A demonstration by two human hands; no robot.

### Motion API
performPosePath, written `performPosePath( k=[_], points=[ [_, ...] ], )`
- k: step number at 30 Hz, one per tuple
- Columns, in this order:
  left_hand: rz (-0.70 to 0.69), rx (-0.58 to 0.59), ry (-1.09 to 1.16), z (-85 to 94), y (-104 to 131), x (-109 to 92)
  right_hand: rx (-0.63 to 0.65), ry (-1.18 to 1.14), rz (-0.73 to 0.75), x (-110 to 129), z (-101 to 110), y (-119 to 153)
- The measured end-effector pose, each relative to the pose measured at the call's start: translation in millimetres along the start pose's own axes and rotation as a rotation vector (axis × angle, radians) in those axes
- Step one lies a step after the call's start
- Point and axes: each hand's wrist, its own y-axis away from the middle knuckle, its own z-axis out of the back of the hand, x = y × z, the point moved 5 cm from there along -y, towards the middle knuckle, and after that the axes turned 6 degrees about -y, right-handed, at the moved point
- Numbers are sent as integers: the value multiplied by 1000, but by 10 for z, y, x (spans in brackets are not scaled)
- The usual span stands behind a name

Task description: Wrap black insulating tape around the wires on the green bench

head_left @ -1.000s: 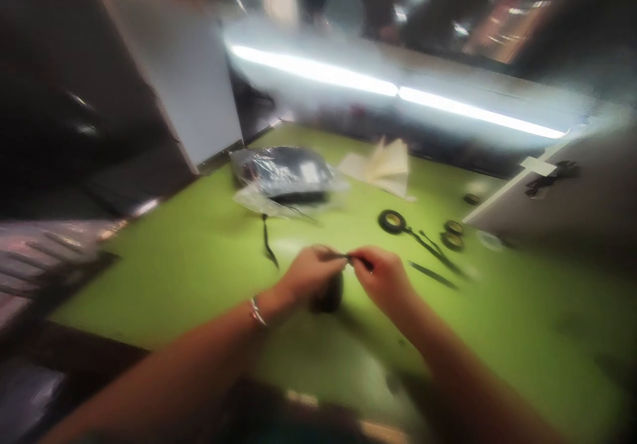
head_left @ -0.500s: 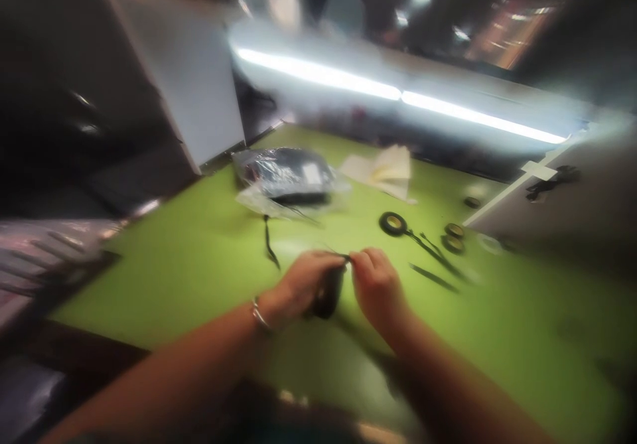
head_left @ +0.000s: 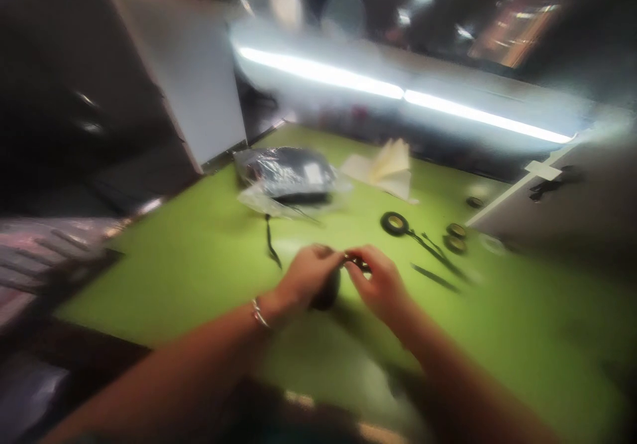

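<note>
My left hand, with a bracelet at the wrist, is closed around a rounded black object. Its kind is hidden by the fingers and blur. Close beside it, my right hand pinches a small dark piece between thumb and fingers. The fingertips of both hands meet at the top of the black object, where a small glint shows. Whether the dark piece is joined to the black object I cannot tell. Both hands are above the green tabletop.
A clear plastic bag with dark contents lies at the back, a black strip before it. An open paper booklet stands nearby. To the right are a black tape roll, smaller rolls, tweezers-like tools and a white panel.
My right hand has turned and its fingers have shifted, so that a dark piece now shows between them. My left hand stays almost in place, holding the black object.
</note>
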Motion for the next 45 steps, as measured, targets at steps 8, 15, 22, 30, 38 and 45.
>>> performPosePath(
  k=[8, 15, 22, 30, 38, 45],
  points=[
    [-23, 98, -60, -75, 12, -58, 49, 86, -31, -7, 44, 1],
    [25, 176, 27, -126, 7, -56, -36, 99, 30, 17, 107, -28],
    [113, 203, 99, -105, 9, 33, -76, -25, -14, 21, 144, -59],
    [29, 93, 165, -109, 39, -63, -121, 117, 134, 107, 163, -40],
    [84, -4, 179, -52, 7, 46, -146, 448, 336, 187, 33, 66],
    [23, -55, 85, 2, -6, -1, -40, 56, 90, 44, 65, -5]
  ],
)
